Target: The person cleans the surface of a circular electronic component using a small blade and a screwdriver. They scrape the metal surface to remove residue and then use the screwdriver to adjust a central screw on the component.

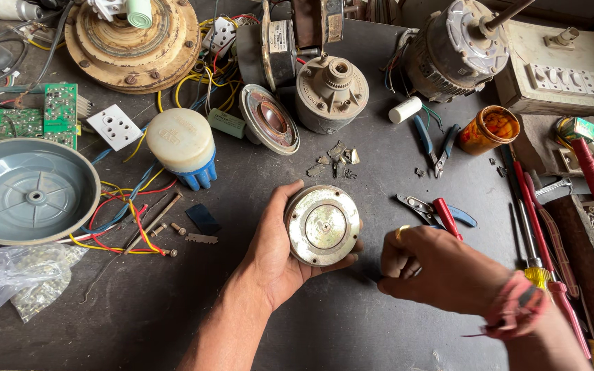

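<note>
The head camera looks down on a dark, scuffed workbench [352, 330]. The left hand [276, 251] cups a round, dull silver metal motor housing [323, 225], its flat face marked with concentric rings and small screw heads; the fingers curl round its rim from below and the thumb presses its left edge, just above the bench near its middle. The right hand [441, 268] is closed into a loose fist just right of the housing, gripping something hidden. A red-handled screwdriver [446, 218] lies just beyond its knuckles, beside blue-handled pliers [431, 207]. A grey plastic dish [29, 191] sits far left.
</note>
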